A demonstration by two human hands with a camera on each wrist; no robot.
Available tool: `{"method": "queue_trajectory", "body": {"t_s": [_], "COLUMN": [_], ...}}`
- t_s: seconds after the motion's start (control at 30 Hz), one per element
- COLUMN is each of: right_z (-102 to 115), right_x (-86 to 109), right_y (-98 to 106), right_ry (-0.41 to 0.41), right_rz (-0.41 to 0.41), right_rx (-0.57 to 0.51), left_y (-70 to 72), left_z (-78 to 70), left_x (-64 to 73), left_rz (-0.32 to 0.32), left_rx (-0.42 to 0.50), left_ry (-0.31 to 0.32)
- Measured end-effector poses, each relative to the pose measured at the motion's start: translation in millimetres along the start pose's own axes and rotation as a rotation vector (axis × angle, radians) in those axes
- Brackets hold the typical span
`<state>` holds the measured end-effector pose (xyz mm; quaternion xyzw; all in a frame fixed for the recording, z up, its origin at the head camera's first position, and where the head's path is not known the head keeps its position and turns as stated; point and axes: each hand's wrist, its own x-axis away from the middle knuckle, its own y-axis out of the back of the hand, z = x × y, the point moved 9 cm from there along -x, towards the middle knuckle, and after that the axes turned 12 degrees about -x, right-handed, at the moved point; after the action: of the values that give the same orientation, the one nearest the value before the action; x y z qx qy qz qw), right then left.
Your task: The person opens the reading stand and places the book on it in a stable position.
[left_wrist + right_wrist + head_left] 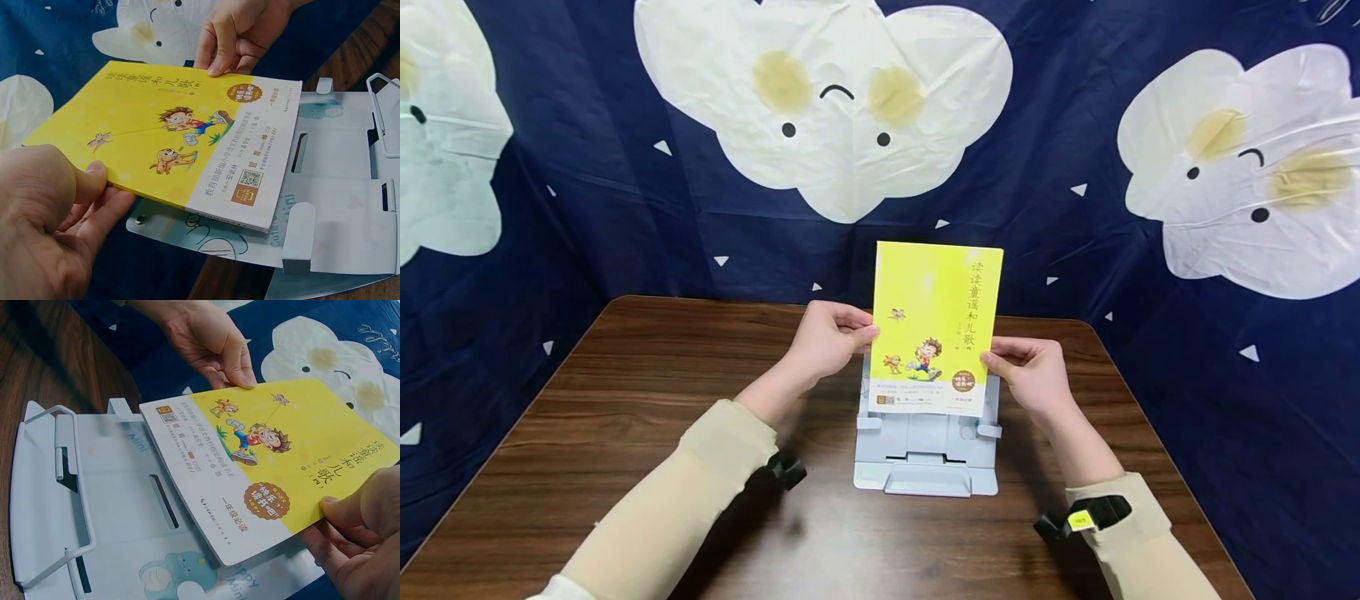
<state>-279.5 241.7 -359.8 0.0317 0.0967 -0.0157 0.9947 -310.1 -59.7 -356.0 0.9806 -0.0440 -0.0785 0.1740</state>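
Note:
A thin yellow children's book point(925, 308) with a cartoon boy and dog on its cover is held up by both hands. My left hand point(827, 340) pinches its left edge, thumb on the cover and fingers underneath. On the opposite edge my right hand point(1033, 371) pinches it the same way, as the right wrist view shows. Behind and below the book stands a pale blue-white book stand point(917, 446) with printed cartoons, side clips point(299, 240) and a wire bracket point(81, 519). The book hides the stand's upper part and appears apart from its lower ledge.
The stand rests on a dark brown wooden table point(647, 400). A navy cloth point(625, 192) with white cloud faces hangs behind the table's far edge and along both sides. Dark wrist cameras point(786, 471) are strapped to both forearms.

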Motion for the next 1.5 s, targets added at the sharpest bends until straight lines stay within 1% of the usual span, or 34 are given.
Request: {"method": "queue_trajectory", "body": {"t_s": [0.2, 0.43, 0.8, 0.9, 1.07, 1.27, 1.37, 1.5], "right_z": [-6.9, -13.6, -26.1, -29.0, -33.3, -36.3, -36.6, -36.2], "right_x": [0.0, 0.6, 1.6, 1.8, 2.8, 4.9, 5.6, 7.0], "right_y": [4.8, 7.0, 7.3, 7.2, 7.8, 10.0, 10.1, 9.6], "right_ry": [-0.024, -0.045, -0.07, -0.07, -0.069, -0.062, -0.052, -0.036], "right_rz": [-0.006, -0.008, -0.02, -0.02, -0.015, -0.016, -0.017, -0.01], "right_rx": [0.006, 0.012, 0.003, -0.001, 0.002, 0.042, 0.064, 0.087], "left_y": [-5.1, -9.8, -13.6, -13.6, -12.6, -13.6, -14.6, -15.2], "left_z": [1.7, 8.3, 16.9, 19.1, 19.0, 15.8, 15.8, 16.5], "left_x": [-0.2, 0.0, -2.0, -1.3, 1.4, 4.9, 6.1, 7.6], "left_rz": [0.007, 0.017, 0.013, 0.008, -0.017, -0.044, -0.048, -0.05], "left_rx": [-0.026, -0.039, -0.041, -0.056, -0.139, -0.248, -0.28, -0.299], "left_ry": [0.009, 0.03, 0.056, 0.059, 0.03, -0.019, -0.023, -0.022]}}
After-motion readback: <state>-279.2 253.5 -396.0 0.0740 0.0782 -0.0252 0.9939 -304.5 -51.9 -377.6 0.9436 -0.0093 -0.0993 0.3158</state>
